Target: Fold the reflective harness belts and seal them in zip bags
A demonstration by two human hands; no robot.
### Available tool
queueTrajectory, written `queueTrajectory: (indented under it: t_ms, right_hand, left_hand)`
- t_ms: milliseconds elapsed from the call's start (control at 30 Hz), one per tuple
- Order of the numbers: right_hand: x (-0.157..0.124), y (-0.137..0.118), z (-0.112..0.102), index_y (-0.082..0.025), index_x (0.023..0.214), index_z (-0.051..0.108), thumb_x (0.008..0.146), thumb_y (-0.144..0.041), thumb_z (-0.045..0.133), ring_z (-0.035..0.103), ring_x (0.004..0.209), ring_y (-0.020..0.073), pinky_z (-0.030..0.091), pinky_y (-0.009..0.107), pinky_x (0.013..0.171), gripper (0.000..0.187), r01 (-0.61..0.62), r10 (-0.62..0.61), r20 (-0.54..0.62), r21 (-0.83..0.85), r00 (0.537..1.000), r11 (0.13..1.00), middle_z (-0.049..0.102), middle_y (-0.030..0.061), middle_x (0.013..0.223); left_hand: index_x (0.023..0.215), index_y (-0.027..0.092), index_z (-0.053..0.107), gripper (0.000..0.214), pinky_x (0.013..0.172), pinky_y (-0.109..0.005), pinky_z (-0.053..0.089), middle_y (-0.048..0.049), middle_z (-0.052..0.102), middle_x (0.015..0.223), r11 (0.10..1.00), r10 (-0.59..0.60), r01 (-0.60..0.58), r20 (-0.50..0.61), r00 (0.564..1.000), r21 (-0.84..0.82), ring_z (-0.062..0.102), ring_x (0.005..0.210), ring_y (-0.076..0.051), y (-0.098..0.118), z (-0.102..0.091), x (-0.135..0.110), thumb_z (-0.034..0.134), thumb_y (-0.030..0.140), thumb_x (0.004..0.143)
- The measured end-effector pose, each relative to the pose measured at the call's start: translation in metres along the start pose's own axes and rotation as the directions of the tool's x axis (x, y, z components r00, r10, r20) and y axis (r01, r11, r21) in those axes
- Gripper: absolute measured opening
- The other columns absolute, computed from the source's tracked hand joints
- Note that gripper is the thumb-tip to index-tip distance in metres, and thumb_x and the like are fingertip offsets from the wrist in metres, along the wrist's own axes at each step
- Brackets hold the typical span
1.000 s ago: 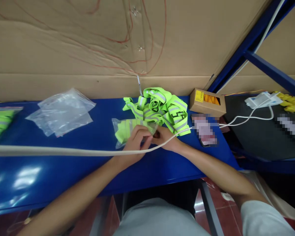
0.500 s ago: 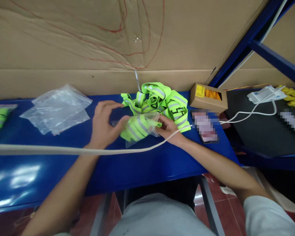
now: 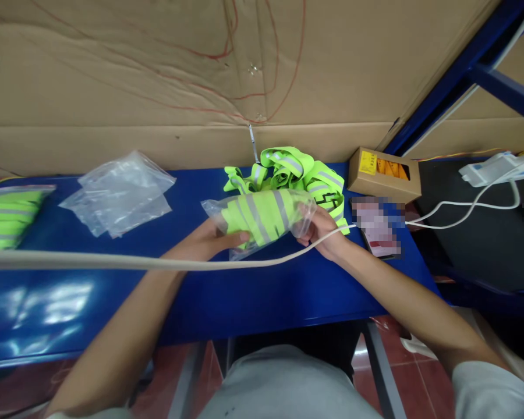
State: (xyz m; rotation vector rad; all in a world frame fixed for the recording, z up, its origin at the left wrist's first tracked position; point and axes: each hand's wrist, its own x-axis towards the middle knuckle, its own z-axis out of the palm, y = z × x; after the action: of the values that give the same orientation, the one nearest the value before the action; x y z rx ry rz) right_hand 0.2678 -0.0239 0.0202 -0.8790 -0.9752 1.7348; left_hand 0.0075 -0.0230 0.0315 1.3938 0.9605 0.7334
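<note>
Between my two hands is a clear plastic bag [image 3: 262, 216] with a folded neon-green reflective strap inside, grey stripes showing through the film. My left hand [image 3: 213, 237] grips its left end, thumb on top and the other fingers hidden beneath. At the bag's right end, my right hand [image 3: 322, 231] is closed on the plastic, with its fingers partly behind the film. Just behind the bag lies a loose heap of neon-green reflective straps [image 3: 288, 163] with grey stripes and black buckles.
Clear empty bags [image 3: 122, 192] lie left on the blue table [image 3: 244, 297]; a filled green bag [image 3: 9, 218] sits farther left. A white cable [image 3: 113, 262] crosses in front of my hands. At right are a phone [image 3: 376, 227], an open cardboard box [image 3: 384, 174] and a white device [image 3: 498, 169].
My left hand has moved from beside the bag to hold its left end. The bag is raised and turned more toward me. The whole view has shifted slightly.
</note>
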Motion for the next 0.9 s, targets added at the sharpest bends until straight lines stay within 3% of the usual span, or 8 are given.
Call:
queueTrajectory:
  t_ms: [133,233,333,467,600,767,833,900]
  right_hand:
    - [-0.001,-0.001,-0.002,-0.020,0.077,0.058,0.067,-0.049,0.094,0.035,0.038,0.0041,0.026,0.019,0.034,0.047,-0.006,0.009,0.036,-0.065,0.999,0.998,0.049,-0.0100,0.052]
    - [-0.002,-0.003,0.000,-0.021,0.086,0.060,0.068,-0.046,0.094,0.033,0.038,0.0033,0.023,0.019,0.035,0.046,-0.001,0.003,0.023,-0.082,1.000,0.997,0.048,-0.0118,0.054]
    - [-0.004,-0.006,0.004,-0.024,0.088,0.055,0.069,-0.049,0.094,0.035,0.039,0.0040,0.024,0.019,0.037,0.050,0.042,-0.044,-0.046,-0.044,0.998,0.998,0.046,-0.0128,0.056]
    - [-0.006,-0.008,0.012,-0.024,0.086,0.053,0.078,-0.058,0.087,0.041,0.042,0.0059,0.031,0.021,0.039,0.049,0.193,-0.207,-0.179,-0.095,0.962,0.977,0.046,-0.0112,0.057]
    - [-0.007,-0.010,0.013,-0.025,0.087,0.054,0.081,-0.061,0.084,0.045,0.044,0.0070,0.037,0.022,0.041,0.047,0.224,-0.242,-0.191,-0.110,0.951,0.968,0.047,-0.0102,0.057]
    - [-0.001,-0.021,-0.003,-0.025,0.088,0.051,0.076,-0.057,0.089,0.045,0.044,0.0067,0.039,0.019,0.040,0.052,0.241,-0.232,-0.295,-0.004,0.927,0.970,0.047,-0.0115,0.056]
    - [0.005,-0.022,-0.011,-0.025,0.092,0.053,0.073,-0.057,0.091,0.059,0.053,0.0091,0.048,0.019,0.045,0.053,0.262,-0.245,-0.337,0.005,0.909,0.965,0.057,-0.0089,0.063]
    - [0.010,-0.018,-0.016,-0.026,0.104,0.058,0.073,-0.057,0.090,0.072,0.072,0.0133,0.059,0.022,0.057,0.055,0.266,-0.255,-0.336,-0.013,0.907,0.964,0.068,-0.0040,0.082]
  left_hand:
    - [0.101,0.022,0.078,0.045,0.068,-0.032,0.066,-0.0069,0.076,0.087,0.998,-0.023,0.019,0.075,0.997,0.053,0.073,0.077,-0.022,0.003,-0.011,0.001,0.091,0.057,0.075]
    - [0.086,0.019,0.077,0.047,0.047,-0.024,0.055,-0.0046,0.072,0.071,1.000,-0.021,0.021,-0.086,0.996,0.003,0.063,0.055,-0.015,0.006,-0.025,-0.001,0.092,0.061,0.072]
    - [0.085,0.019,0.077,0.050,0.034,-0.020,0.039,-0.0006,0.063,0.057,0.996,0.037,-0.060,-0.294,0.955,-0.069,0.049,0.041,-0.010,0.014,-0.039,-0.002,0.088,0.067,0.075]
    - [0.095,0.021,0.078,0.051,0.035,-0.023,0.033,-0.0019,0.068,0.064,0.982,0.105,-0.163,-0.436,0.894,-0.096,0.048,0.042,-0.009,0.022,-0.043,-0.003,0.086,0.068,0.077]
    - [0.095,0.022,0.073,0.045,0.040,-0.027,0.031,0.0007,0.063,0.063,0.972,0.139,-0.215,-0.513,0.847,-0.092,0.047,0.045,-0.010,0.019,-0.048,-0.002,0.082,0.065,0.083]
    - [0.086,0.021,0.045,0.053,0.048,-0.026,0.022,0.0094,0.045,0.063,0.938,0.151,-0.327,-0.722,0.675,-0.110,0.025,0.047,-0.004,0.007,-0.104,0.003,0.073,0.065,0.089]
    - [0.084,0.020,0.037,0.056,0.052,-0.026,0.020,0.0088,0.044,0.066,0.936,0.133,-0.329,-0.741,0.658,-0.123,0.023,0.050,-0.004,0.004,-0.122,0.004,0.067,0.066,0.093]
    - [0.086,0.021,0.041,0.053,0.055,-0.027,0.024,0.0069,0.051,0.073,0.935,0.129,-0.329,-0.733,0.668,-0.135,0.030,0.054,-0.005,0.003,-0.121,0.004,0.066,0.067,0.093]
